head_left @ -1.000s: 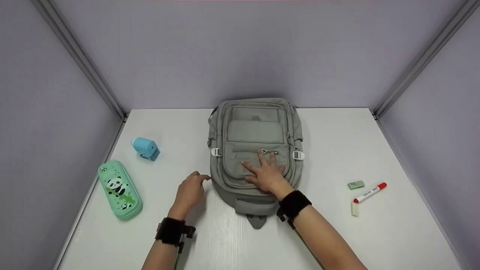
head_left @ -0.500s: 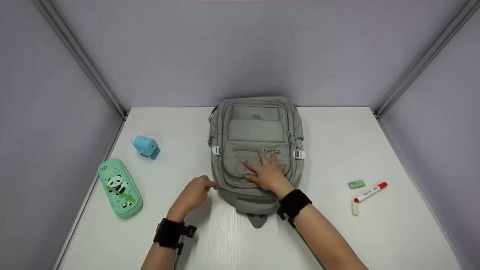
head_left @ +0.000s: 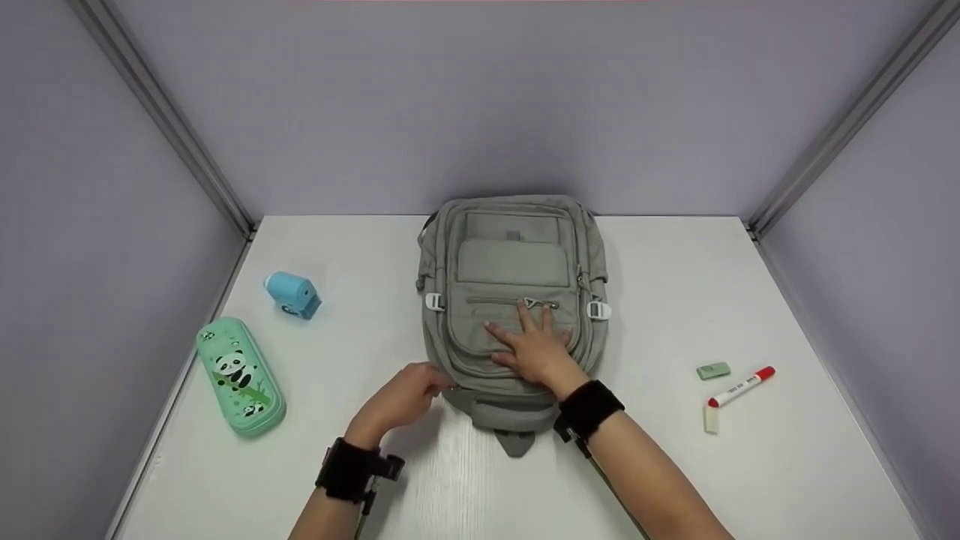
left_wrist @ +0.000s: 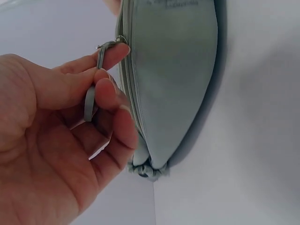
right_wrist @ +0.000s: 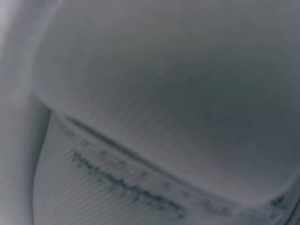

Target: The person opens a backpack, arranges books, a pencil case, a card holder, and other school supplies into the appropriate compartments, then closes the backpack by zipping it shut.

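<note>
Midway across a white tabletop point(head_left: 360, 300), its far end close to the back panel point(head_left: 495, 112): a grey-green fabric backpack point(head_left: 511, 262), lying flat, front face up, padded carry handle point(head_left: 514, 414) towards the person. White plastic buckles point(head_left: 598, 310) on both sides; a triangular metal zip pull point(head_left: 531, 303) on the front pocket.

Left hand point(head_left: 405, 394) at the pack's near left corner. Left wrist view gives the detail: thumb and fingers pinch a thin grey cord pull point(left_wrist: 89, 104) joined to a small metal slider, right beside the zip track point(left_wrist: 132, 75) running along the pack's side. Remaining fingers curled inwards.

Right hand point(head_left: 536, 352) rests palm down on the lower front pocket, fingers straight and spread apart, tips just below the pocket zip, gripping nothing. Right wrist view: dim, blurred grey ribbed cloth and a seam, filling the frame.

Both wrists wear black bands point(head_left: 591, 409) with small devices attached.

Left side of table: mint-green oblong case point(head_left: 241, 379) with panda and bamboo print, set aslant; beyond it, a light-blue rounded object point(head_left: 292, 295), use unclear. Right side: small green block point(head_left: 713, 370), white marker with red ends point(head_left: 742, 387) lying diagonally, and a small off-white block point(head_left: 711, 419) at the marker's nearer end; whether those two touch, cannot tell.
</note>
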